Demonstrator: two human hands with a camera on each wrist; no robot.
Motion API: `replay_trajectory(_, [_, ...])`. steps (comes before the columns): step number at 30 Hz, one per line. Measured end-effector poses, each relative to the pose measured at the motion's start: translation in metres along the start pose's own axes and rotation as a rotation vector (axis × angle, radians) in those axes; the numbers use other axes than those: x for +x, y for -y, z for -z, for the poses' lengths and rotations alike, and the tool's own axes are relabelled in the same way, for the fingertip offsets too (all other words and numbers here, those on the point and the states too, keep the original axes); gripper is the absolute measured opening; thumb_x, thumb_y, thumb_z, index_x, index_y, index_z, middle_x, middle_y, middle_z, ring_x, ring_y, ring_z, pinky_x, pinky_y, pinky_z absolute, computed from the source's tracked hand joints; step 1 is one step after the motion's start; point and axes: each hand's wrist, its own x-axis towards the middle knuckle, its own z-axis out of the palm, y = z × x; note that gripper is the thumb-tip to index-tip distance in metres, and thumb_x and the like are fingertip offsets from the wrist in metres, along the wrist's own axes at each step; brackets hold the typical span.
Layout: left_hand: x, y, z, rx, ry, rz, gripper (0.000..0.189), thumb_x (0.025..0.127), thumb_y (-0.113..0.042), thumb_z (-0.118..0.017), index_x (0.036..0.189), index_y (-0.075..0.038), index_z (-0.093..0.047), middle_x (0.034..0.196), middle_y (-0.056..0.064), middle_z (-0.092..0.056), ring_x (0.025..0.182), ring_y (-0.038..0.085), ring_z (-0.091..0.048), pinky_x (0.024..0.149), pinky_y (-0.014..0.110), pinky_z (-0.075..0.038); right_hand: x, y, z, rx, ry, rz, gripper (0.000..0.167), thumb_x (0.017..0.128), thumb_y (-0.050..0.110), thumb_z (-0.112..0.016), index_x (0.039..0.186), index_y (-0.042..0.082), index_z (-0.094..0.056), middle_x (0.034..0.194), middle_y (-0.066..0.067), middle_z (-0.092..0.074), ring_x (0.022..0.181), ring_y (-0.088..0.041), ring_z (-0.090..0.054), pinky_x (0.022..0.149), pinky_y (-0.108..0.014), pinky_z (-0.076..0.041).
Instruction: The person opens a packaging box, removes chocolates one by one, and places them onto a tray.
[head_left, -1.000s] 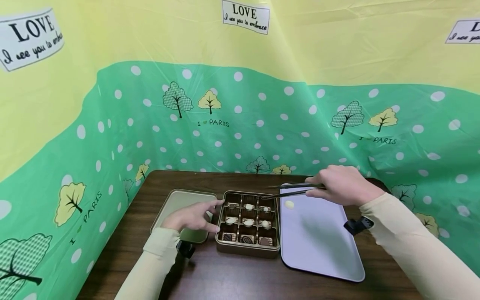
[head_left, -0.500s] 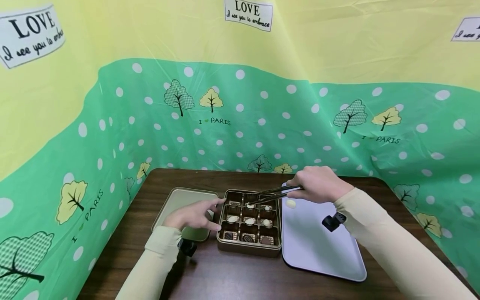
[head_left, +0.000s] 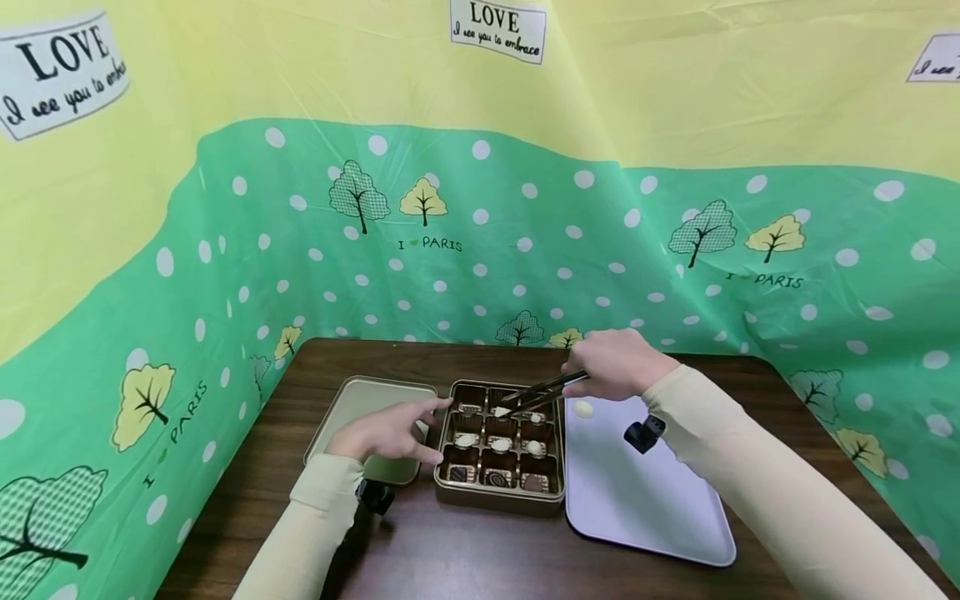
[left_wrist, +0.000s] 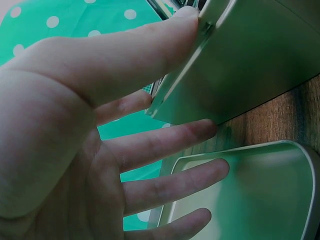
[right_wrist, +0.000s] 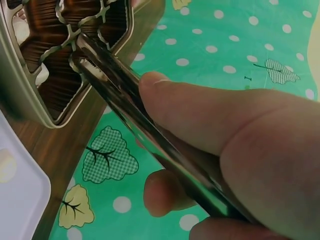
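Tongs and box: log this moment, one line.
right hand: holds tongs, tips at back row | left hand: touches box | tray: bears pale piece

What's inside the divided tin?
Tin: three dark pieces in the near row; pale pieces in the middle row and the far row's centre and right. Tongs partly cover the far row; what's far left is unclear.

Dark tongs (right_wrist: 146, 131) slant over the compartmented box (head_left: 498, 498).

Left hand (head_left: 386, 429) spread wide, fingers (left_wrist: 175, 185) apart; right hand (head_left: 617, 363) palm down, curled into a pinch; left forearm (head_left: 309, 523) and right forearm (head_left: 780, 475) both slanting inward!
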Motion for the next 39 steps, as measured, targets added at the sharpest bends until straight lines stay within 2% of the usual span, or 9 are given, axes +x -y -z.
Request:
replay_trajectory(7, [-0.003, 0.000, -0.006, -0.014, 0.007, 0.010, 0.096, 0.086, -0.029, -0.088, 0.165, -0.015, -0.035, 0.142, 0.017, -0.061, 0.118, 0.033, -0.064, 0.107, 0.057, -0.048, 0.006, 0.008, -0.005, -0.015, 0.049, -0.009, 0.039, 0.093, 0.048, -0.077, 0.119, 0.019, -0.081, 0.117, 0.003, -0.078, 0.096, -0.021, -0.073, 0.068, -0.045, -0.060])
replay_trajectory(14, [-0.003, 0.000, -0.006, -0.016, 0.010, 0.009, 0.095, 0.087, -0.028, -0.088, 0.164, -0.015, -0.036, 0.141, 0.018, -0.062, 0.117, 0.034, -0.064, 0.104, 0.056, -0.050, 0.013, 0.011, -0.009, -0.028, 0.058, -0.002, 0.034, 0.092, 0.045, -0.079, 0.116, 0.021, -0.082, 0.112, 0.006, -0.079, 0.077, -0.009, -0.067, 0.061, -0.040, -0.057])
replay_trajectory(23, [-0.002, -0.001, -0.003, -0.011, 0.002, 0.007, 0.094, 0.087, -0.029, -0.088, 0.164, -0.015, -0.036, 0.140, 0.015, -0.063, 0.121, 0.034, -0.062, 0.107, 0.057, -0.048, 0.019, 0.014, -0.005, -0.046, 0.070, 0.000, 0.028, 0.092, 0.043, -0.080, 0.111, 0.023, -0.083, 0.108, 0.006, -0.079, 0.073, -0.006, -0.064, 0.061, -0.038, -0.056])
replay_trajectory(32, [-0.002, -0.001, -0.002, 0.009, -0.004, -0.007, 0.094, 0.088, -0.028, -0.087, 0.164, -0.014, -0.036, 0.139, 0.014, -0.063, 0.120, 0.033, -0.063, 0.106, 0.056, -0.049, 0.021, 0.013, -0.005, -0.047, 0.045, 0.020, 0.027, 0.092, 0.042, -0.081, 0.109, 0.022, -0.083, 0.107, 0.006, -0.079, 0.075, -0.008, -0.067, 0.062, -0.037, -0.057])
replay_trajectory(39, [-0.003, -0.003, -0.001, 0.000, -0.006, 0.008, 0.095, 0.086, -0.029, -0.088, 0.164, -0.015, -0.036, 0.140, 0.017, -0.063, 0.118, 0.035, -0.064, 0.104, 0.056, -0.050, 0.019, 0.013, -0.006, -0.051, 0.017, 0.036, 0.026, 0.092, 0.042, -0.081, 0.108, 0.022, -0.084, 0.107, 0.007, -0.079, 0.072, -0.006, -0.065, 0.059, -0.035, -0.056])
